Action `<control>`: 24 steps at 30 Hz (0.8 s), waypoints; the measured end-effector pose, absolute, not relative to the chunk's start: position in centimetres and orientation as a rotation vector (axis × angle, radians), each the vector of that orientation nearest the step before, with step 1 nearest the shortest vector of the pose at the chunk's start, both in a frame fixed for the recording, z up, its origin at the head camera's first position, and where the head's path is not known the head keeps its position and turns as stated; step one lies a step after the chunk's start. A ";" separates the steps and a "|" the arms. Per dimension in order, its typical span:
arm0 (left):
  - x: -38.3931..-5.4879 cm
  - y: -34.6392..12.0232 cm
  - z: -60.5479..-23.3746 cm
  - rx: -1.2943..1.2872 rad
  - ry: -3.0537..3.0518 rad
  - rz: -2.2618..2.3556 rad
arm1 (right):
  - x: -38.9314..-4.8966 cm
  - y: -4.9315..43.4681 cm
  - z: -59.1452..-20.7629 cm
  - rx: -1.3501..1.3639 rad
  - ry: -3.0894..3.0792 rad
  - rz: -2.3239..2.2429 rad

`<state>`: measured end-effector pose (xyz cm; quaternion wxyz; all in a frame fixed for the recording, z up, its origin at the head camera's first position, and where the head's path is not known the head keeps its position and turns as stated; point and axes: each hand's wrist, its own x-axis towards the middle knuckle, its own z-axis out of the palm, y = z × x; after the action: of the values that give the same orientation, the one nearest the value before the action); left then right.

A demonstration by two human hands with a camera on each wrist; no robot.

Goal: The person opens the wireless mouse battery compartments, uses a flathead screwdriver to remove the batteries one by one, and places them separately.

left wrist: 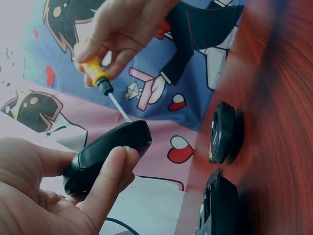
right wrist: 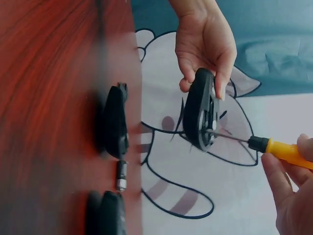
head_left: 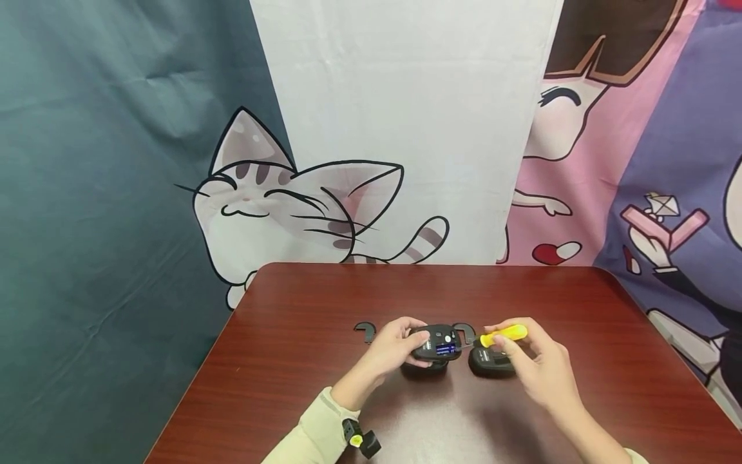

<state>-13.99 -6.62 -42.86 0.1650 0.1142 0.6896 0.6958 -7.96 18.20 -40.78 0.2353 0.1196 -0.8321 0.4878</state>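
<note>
My left hand (head_left: 387, 351) grips a black computer mouse (head_left: 428, 345) above the table, its underside facing up toward me. Blue batteries (head_left: 446, 348) show in its uncovered compartment. A yellow-handled screwdriver (head_left: 505, 336) is held in the fingers of my right hand (head_left: 545, 370). Its metal shaft (right wrist: 230, 136) reaches the underside of the mouse near one end, in the right wrist view. Below the held mouse, a second black mouse (head_left: 426, 371) sits on the table, partly hidden. A third one (head_left: 489, 364) lies to its right, partly covered by my right hand.
Two dark curved covers (head_left: 366, 330) lie behind the mice, one left of the left hand, the other (head_left: 464, 332) just beyond the held mouse. A small cylinder (right wrist: 121, 176) shows between the two resting mice. The reddish-brown table (head_left: 278, 380) meets printed cloth (head_left: 406, 129) behind.
</note>
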 end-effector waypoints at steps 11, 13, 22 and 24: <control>-13.9 -6.1 -42.9 0.318 1.927 2.004 | -7.9 19.0 -41.3 0.331 -2.165 1.639; -13.9 -6.2 -42.9 0.320 1.942 2.002 | -7.7 19.2 -41.1 0.283 -2.213 1.541; -14.0 -6.4 -42.5 0.351 2.006 1.977 | -6.9 19.0 -39.8 0.241 -2.310 1.223; -13.9 -6.4 -42.4 0.350 2.022 1.977 | -6.7 18.7 -39.6 0.248 -2.311 1.160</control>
<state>-13.88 -6.39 -42.41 0.1456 0.1214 0.7022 0.6863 -6.71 18.71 -39.58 0.2686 0.0919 -0.8570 0.4301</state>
